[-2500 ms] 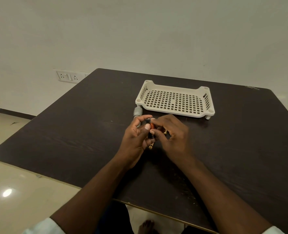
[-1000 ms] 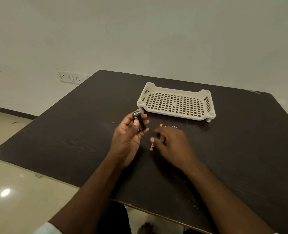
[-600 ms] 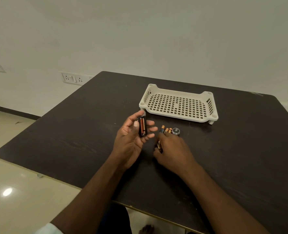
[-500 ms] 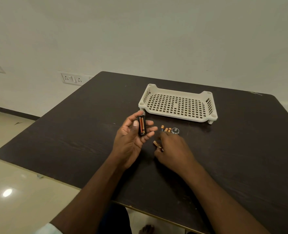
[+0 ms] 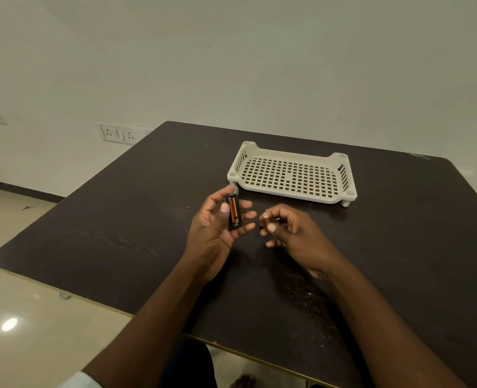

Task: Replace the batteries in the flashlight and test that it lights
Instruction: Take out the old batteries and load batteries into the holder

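Note:
My left hand holds a small black battery holder upright in its fingers, with an orange battery showing in its open side. My right hand is raised just right of it and pinches a small battery between thumb and fingers, one end pointing at the camera. A grey flashlight part peeks out on the table behind my left fingertips. The other batteries and the cap seen earlier on the table are hidden behind my right hand.
A cream perforated plastic tray stands on the dark wooden table behind my hands. The table's near edge runs below my forearms. Wall sockets sit on the white wall to the left.
My right hand has picked a battery off the table and lifted it toward the holder. My left hand has kept the holder almost still.

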